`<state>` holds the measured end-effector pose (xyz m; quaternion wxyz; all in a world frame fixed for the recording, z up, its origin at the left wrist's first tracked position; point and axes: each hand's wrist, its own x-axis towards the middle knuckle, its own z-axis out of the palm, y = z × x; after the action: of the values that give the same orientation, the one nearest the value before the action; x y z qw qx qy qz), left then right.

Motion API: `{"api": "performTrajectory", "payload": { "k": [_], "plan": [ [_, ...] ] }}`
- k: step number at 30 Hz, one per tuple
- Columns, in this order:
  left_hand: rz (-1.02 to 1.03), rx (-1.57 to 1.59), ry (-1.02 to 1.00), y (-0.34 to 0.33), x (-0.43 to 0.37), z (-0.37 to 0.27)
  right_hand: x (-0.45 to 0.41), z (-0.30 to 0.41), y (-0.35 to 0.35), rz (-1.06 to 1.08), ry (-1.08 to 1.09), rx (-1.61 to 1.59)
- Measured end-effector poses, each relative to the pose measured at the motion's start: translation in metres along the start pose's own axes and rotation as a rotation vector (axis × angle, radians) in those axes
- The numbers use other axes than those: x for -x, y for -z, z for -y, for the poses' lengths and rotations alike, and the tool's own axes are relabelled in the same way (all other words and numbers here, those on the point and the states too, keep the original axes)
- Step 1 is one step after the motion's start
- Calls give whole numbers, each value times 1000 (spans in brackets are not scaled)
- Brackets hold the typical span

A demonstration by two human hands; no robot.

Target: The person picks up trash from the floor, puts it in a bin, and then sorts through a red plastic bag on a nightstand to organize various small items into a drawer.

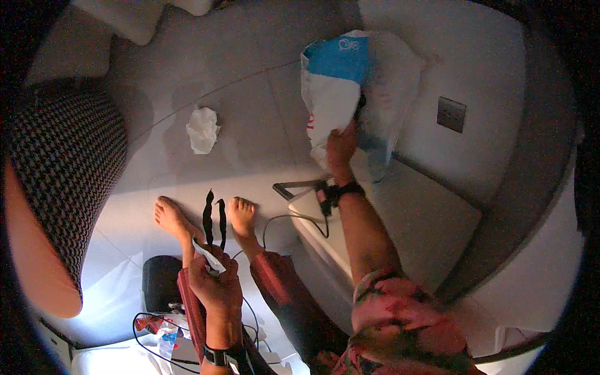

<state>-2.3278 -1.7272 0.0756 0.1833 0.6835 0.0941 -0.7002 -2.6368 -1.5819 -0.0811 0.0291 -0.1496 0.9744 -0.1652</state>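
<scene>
My left hand is closed around two dark, twisted strips that stick out past my fingers, along with a small piece of white paper or plastic. Farther out on the right, my right hand grips the near edge of a large white and blue plastic bag, which stands against the wall. A dark thing shows in part at the bag, just beyond my fingers; what it is cannot be told. Both wrists wear dark bands.
A crumpled white tissue lies on the tiled floor. A houndstooth-patterned seat is at left. Below my right forearm is a pale box-like object with a cable. A black cylinder stands beside my leg. The wall holds a socket plate.
</scene>
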Motion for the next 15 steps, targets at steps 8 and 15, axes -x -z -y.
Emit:
{"api": "performTrajectory", "payload": {
  "k": [8, 15],
  "plan": [
    [294, 59, 46, 18, -13, 1, 57, 52, -17, 125, 84, 180],
    [215, 38, 37, 10, -9, -4, 52, 66, -15, 345, 88, 294]
  ]
}}
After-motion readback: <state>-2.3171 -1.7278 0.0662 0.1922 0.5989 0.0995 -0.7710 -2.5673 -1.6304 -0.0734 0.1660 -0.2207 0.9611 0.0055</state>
